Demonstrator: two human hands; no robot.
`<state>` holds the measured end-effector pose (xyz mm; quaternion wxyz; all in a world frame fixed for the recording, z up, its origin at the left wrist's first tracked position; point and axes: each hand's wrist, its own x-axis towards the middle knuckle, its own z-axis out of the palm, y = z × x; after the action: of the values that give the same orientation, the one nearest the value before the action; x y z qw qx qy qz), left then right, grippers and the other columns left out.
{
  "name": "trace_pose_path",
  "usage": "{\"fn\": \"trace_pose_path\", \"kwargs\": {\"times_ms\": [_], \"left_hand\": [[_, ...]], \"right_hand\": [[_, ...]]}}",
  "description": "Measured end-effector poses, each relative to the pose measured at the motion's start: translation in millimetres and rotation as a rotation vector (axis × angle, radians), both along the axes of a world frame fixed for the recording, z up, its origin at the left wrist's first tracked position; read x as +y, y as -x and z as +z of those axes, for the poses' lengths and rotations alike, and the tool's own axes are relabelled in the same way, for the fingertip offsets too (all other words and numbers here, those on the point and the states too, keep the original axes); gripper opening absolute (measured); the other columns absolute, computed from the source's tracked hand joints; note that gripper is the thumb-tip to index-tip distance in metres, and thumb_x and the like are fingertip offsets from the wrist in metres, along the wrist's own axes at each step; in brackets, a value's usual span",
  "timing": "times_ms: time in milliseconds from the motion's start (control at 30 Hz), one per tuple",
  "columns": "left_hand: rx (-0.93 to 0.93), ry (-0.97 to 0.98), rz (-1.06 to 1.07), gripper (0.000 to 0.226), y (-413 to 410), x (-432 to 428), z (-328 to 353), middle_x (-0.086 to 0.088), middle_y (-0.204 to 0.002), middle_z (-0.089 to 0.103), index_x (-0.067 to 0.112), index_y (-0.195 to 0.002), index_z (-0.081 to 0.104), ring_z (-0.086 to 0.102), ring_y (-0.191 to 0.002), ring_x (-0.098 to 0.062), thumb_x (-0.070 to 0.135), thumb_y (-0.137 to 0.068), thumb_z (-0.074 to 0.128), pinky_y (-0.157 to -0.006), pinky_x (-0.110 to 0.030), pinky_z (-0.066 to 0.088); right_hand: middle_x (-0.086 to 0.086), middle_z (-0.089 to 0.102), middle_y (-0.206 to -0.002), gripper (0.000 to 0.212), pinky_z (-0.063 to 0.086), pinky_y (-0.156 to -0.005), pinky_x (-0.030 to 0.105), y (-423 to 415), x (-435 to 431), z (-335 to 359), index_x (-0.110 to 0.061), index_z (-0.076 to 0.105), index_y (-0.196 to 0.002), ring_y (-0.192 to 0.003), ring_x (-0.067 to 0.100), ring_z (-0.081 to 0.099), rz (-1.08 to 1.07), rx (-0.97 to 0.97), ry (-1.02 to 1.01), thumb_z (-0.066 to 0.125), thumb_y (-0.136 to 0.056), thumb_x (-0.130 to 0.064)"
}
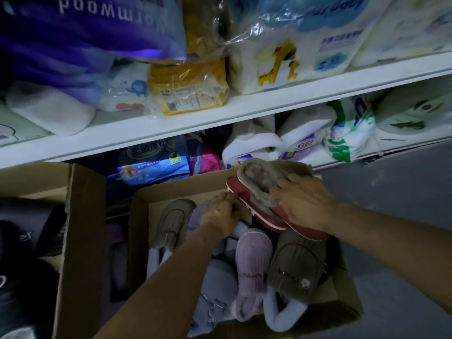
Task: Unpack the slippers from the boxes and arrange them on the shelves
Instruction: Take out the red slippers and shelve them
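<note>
An open cardboard box (138, 228) on the floor holds several plush slippers: a pink one (253, 260), brown ones (297, 263) and pale blue-grey ones (215, 285). My right hand (304, 204) holds a pair of red-soled slippers with grey fleece lining (256, 192) over the box's far right corner, fingers curled over the top. My left hand (221, 214) pinches the near edge of the red sole, just above the slippers in the box.
A second cardboard box (78, 216) with dark items stands to the left. White shelves (220, 113) above are packed with tissue packs, paper rolls and detergent bags. Grey floor (391, 192) lies to the right.
</note>
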<state>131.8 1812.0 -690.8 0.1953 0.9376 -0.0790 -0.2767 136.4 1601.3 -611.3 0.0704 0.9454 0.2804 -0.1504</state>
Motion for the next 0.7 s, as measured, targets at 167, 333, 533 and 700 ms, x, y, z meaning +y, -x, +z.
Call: {"fn": "trace_pose_path", "kwargs": {"times_ms": [167,333,533,700], "left_hand": [[-0.049,0.048,-0.066,0.059,14,-28,45,-0.020,-0.126,0.054,-0.001,-0.127,0.050,0.051,-0.116,-0.032,0.027,-0.076,0.040,-0.097,-0.029,0.037],[-0.031,0.102,0.027,0.054,15,-50,45,-0.015,-0.138,0.044,0.008,-0.139,0.039,0.045,-0.124,-0.033,0.013,-0.088,0.057,-0.103,-0.032,0.034],[0.046,0.053,-0.167,0.066,13,-86,27,-0.012,-0.146,0.038,0.018,-0.146,0.034,0.039,-0.130,-0.033,0.037,-0.087,0.055,-0.108,-0.039,0.035],[-0.210,-0.176,-0.484,0.051,12,-97,24,0.004,-0.158,0.013,0.023,-0.143,0.034,0.017,-0.144,-0.022,0.035,-0.095,0.045,-0.105,-0.042,0.037]], "right_hand": [[0.002,0.055,-0.122,0.027,0.045,-0.078,0.034,30,-29,35,-0.023,0.057,-0.115,-0.111,0.027,0.050,-0.016,0.157,0.000,0.050,-0.088,-0.025],[0.003,0.055,-0.123,0.021,0.050,-0.080,0.037,59,-67,43,-0.022,0.055,-0.107,-0.103,0.026,0.057,-0.194,0.286,-0.087,0.046,-0.090,-0.029],[0.016,0.054,-0.119,0.010,0.047,-0.073,0.032,79,-72,25,-0.015,0.054,-0.098,-0.091,0.033,0.062,-0.466,0.375,-0.140,0.050,-0.089,-0.016],[0.006,0.054,-0.087,0.023,0.041,-0.067,0.030,91,-71,-1,-0.023,0.043,-0.070,-0.086,0.026,0.061,-0.589,0.427,-0.235,0.052,-0.089,-0.012]]}}
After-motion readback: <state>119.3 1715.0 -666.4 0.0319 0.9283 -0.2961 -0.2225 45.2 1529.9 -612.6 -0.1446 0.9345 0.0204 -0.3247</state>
